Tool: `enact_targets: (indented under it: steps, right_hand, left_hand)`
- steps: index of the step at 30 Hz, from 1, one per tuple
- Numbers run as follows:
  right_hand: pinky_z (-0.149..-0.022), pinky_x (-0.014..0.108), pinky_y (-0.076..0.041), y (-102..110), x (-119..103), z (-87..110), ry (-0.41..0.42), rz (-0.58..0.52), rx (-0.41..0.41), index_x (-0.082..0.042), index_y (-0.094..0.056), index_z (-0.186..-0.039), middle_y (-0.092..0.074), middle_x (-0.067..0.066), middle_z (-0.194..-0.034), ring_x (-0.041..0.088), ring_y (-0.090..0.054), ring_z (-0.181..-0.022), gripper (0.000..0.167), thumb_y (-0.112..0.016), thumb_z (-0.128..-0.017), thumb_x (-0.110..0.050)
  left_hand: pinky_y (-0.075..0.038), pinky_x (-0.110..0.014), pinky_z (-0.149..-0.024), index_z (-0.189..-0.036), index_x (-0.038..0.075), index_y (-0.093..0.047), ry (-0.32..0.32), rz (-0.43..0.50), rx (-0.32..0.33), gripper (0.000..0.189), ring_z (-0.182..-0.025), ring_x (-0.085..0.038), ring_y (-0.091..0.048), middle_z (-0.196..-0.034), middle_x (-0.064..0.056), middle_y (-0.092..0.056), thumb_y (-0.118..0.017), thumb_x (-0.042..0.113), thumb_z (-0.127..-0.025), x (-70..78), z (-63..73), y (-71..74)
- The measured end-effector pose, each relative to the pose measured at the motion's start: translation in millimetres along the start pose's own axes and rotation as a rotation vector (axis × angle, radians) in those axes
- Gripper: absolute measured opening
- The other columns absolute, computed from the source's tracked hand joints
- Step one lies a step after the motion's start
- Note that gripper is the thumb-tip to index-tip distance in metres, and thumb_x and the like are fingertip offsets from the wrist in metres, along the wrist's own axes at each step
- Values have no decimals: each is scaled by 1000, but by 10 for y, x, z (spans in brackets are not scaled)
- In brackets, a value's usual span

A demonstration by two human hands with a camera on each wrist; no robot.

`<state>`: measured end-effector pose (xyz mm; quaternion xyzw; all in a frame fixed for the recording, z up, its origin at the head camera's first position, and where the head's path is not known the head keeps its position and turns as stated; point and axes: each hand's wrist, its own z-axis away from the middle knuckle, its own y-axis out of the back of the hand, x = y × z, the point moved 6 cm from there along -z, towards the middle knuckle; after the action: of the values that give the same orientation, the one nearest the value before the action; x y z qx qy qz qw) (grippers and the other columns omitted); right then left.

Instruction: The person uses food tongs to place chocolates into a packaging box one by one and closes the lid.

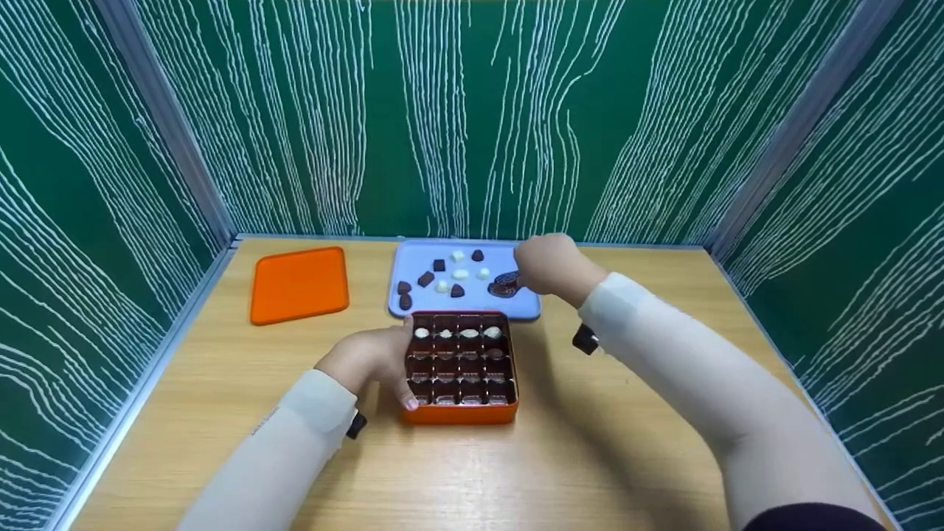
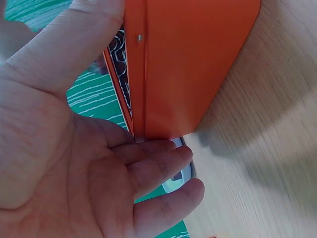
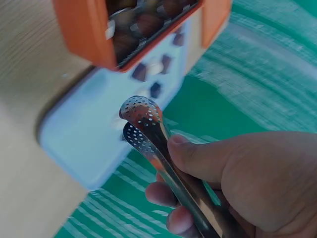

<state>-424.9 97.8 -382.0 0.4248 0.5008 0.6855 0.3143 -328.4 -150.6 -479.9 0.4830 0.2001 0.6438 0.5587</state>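
Note:
An orange box [image 1: 461, 415] with a dark divided insert [image 1: 445, 366] stands in front of a light blue tray [image 1: 487, 308]. My left hand [image 1: 371, 359] holds the box's left side, thumb at the front corner and fingers at the back corner. White chocolates [image 1: 469, 333] fill the back row, and a dark piece [image 1: 495, 354] sits in the second row at the right. With my right hand [image 1: 554, 267] I grip metal tongs [image 3: 166, 158] over the tray's right part. Their perforated tips are close together; whether anything is between them I cannot tell.
Several dark chocolates [image 1: 425, 279] and white chocolates [image 1: 459, 274] lie spread on the tray. A flat orange lid or tray [image 1: 299, 286] rests at the back left of the wooden table [image 1: 627, 383]. Green white-lined panels [image 1: 413, 110] enclose the back and sides.

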Motion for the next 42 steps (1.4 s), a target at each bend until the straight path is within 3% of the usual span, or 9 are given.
enact_targets:
  steps: [6, 12, 18, 23, 25, 30, 33, 37, 42]
  right_hand:
    - [-64, 36, -58, 219, -339, 253, 156, 34, 4, -11, -74, -86, -63, -1, -74, 18, -56, -67, 37, -81, -106, -42]
    - [-61, 32, -52, 189, -676, 349, 276, 84, -33, -12, -73, -89, -64, -2, -74, 16, -55, -65, 33, -80, -106, -40]
    - [-59, 30, -52, 140, -886, 330, 299, 205, -45, -13, -76, -91, -67, -1, -74, 15, -57, -64, 29, -81, -106, -37]
    - [-52, 26, -45, 125, -1078, 276, 328, 328, -63, -14, -63, -78, -50, -4, -63, 11, -47, -58, 33, -69, -111, -20]
    - [-52, 26, -47, 111, -1147, 248, 332, 373, -68, -15, -61, -77, -47, -5, -62, 10, -45, -57, 35, -65, -111, -15]
    - [-66, 28, -65, 71, -1299, 197, 328, 438, -76, -13, -76, -90, -67, -1, -73, 11, -54, -61, 23, -70, -111, -21]
    - [-71, 29, -67, 40, -1368, 178, 326, 470, -94, -13, -81, -100, -79, 0, -85, 11, -57, -64, 18, -71, -110, -24]
    - [-71, 27, -65, 17, -1417, 157, 310, 517, -131, -14, -82, -103, -81, -2, -89, 11, -55, -63, 22, -67, -113, -26]
    - [-79, 28, -68, 51, -1409, 187, 292, 509, -173, -13, -81, -104, -78, -1, -85, 11, -56, -64, 21, -69, -113, -27]
  left_hand:
    - [-32, -61, -141, -182, 7, 4, 15, 3, 2, 170, -169, -42, -40, -188, -23, -25, -112, 43, -63, -43, 13, 35]
    - [-32, -63, -141, -183, 9, 3, 31, -3, 1, 170, -170, -43, -39, -188, -21, -24, -112, 44, -62, -56, 26, 45]
    - [-32, -63, -141, -183, 9, 4, 28, 8, -2, 171, -170, -43, -39, -188, -21, -26, -112, 43, -62, -34, 20, 37]
    - [-30, -61, -142, -182, 9, 6, 20, 30, -7, 168, -171, -42, -35, -189, -21, -22, -112, 37, -66, -20, 38, 30]
    - [-28, -60, -143, -182, 9, 7, 15, 42, -14, 166, -173, -41, -31, -190, -20, -19, -112, 35, -69, -11, 48, 30]
    - [-25, -60, -144, -182, 13, 8, 35, 67, -30, 164, -176, -40, -25, -191, -18, -15, -110, 34, -71, -5, 67, 35]
    - [-25, -60, -144, -183, 13, 7, 44, 60, -33, 164, -175, -39, -28, -191, -17, -18, -110, 36, -71, 7, 72, 42]
    - [-29, -60, -142, -183, 14, 6, 36, 36, -33, 163, -172, -39, -34, -190, -16, -22, -110, 37, -70, 33, 70, 46]
    - [-27, -62, -143, -183, 17, 6, 50, 35, -39, 163, -173, -40, -32, -190, -15, -22, -110, 37, -70, 35, 66, 36]
